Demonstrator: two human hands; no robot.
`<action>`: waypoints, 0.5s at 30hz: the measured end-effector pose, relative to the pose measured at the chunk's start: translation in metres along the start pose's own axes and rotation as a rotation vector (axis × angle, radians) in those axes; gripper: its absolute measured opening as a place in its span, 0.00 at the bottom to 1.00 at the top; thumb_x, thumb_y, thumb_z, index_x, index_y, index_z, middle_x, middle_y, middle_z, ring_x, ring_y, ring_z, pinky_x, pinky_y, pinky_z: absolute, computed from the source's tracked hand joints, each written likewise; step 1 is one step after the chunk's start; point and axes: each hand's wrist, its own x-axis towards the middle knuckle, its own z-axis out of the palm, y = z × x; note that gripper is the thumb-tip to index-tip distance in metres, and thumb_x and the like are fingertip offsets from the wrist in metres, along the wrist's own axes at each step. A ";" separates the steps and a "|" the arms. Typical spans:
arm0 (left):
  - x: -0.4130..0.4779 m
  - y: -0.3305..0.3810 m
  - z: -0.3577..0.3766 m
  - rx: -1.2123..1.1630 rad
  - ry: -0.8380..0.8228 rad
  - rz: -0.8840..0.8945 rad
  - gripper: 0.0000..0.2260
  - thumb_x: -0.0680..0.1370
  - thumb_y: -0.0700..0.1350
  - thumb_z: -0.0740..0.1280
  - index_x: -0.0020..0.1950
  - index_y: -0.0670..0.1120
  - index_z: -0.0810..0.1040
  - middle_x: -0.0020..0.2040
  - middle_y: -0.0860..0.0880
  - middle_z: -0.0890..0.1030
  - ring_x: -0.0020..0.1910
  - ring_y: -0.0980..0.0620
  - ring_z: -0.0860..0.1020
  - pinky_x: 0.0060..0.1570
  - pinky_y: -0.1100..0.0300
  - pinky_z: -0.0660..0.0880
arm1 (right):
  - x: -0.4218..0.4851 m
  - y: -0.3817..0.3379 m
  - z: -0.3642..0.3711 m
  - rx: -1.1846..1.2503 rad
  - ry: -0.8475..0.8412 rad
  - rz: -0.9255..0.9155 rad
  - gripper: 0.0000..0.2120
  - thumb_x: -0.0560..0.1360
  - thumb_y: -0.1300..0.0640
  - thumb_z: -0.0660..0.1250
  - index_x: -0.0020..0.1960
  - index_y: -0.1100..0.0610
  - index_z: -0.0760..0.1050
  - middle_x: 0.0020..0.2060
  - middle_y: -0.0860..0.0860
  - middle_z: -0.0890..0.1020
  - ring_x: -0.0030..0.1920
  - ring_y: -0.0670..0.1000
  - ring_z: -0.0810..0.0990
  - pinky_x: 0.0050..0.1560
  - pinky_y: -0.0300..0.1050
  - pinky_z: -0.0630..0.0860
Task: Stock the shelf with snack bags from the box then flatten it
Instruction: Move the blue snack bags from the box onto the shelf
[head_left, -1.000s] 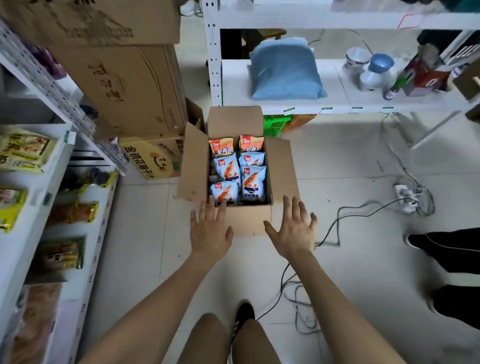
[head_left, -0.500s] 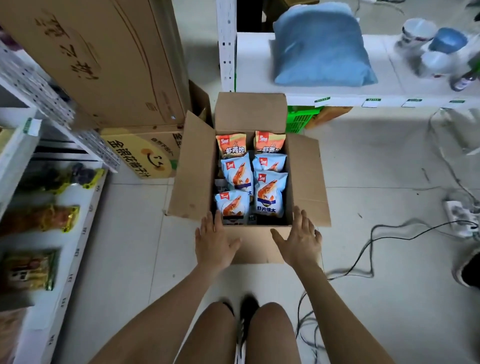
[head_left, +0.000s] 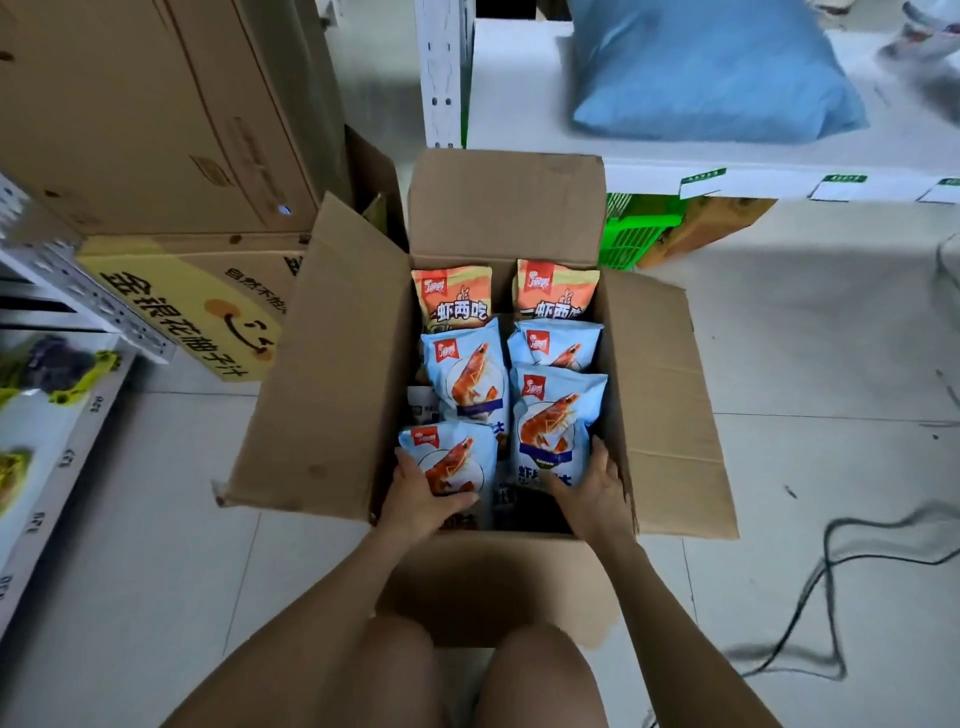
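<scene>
An open cardboard box (head_left: 332, 364) stands on the floor with its four flaps spread. Inside stand several light blue shrimp snack bags and two orange ones (head_left: 452, 299) at the far end. My left hand (head_left: 415, 501) is inside the box, fingers wrapped around the nearest left blue bag (head_left: 454, 457). Across from it, my right hand (head_left: 595, 493) grips the lower edge of the nearest right blue bag (head_left: 553, 421). Both bags still sit in the box.
A white shelf (head_left: 57, 447) at the left carries packaged goods. Large cartons (head_left: 156, 119) are stacked behind the box on the left. A white rack (head_left: 519, 104) ahead carries a blue pillow (head_left: 711, 73). Black cables (head_left: 831, 587) trail on the floor at right.
I have come closer to the box. Both hands went from hovering open above the near flap down into the box and closed on the two nearest blue bags.
</scene>
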 end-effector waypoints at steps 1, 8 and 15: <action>0.006 0.001 -0.003 -0.032 -0.025 0.009 0.61 0.54 0.65 0.81 0.77 0.48 0.52 0.67 0.52 0.73 0.66 0.51 0.73 0.68 0.50 0.70 | 0.008 0.000 0.001 0.041 -0.019 0.016 0.47 0.72 0.41 0.71 0.79 0.56 0.49 0.74 0.59 0.64 0.73 0.61 0.65 0.70 0.59 0.65; 0.055 -0.015 0.010 -0.062 -0.098 0.012 0.44 0.57 0.56 0.83 0.68 0.48 0.70 0.60 0.54 0.80 0.61 0.53 0.77 0.66 0.53 0.72 | 0.064 0.021 0.032 0.245 -0.085 0.139 0.49 0.70 0.45 0.76 0.78 0.61 0.50 0.70 0.61 0.70 0.70 0.62 0.69 0.67 0.55 0.68; 0.090 -0.022 0.016 0.109 -0.254 -0.024 0.35 0.60 0.45 0.84 0.64 0.50 0.74 0.59 0.51 0.78 0.61 0.51 0.75 0.64 0.55 0.72 | 0.108 0.035 0.046 0.473 -0.111 0.156 0.45 0.64 0.56 0.82 0.73 0.59 0.61 0.65 0.54 0.75 0.64 0.55 0.75 0.62 0.49 0.74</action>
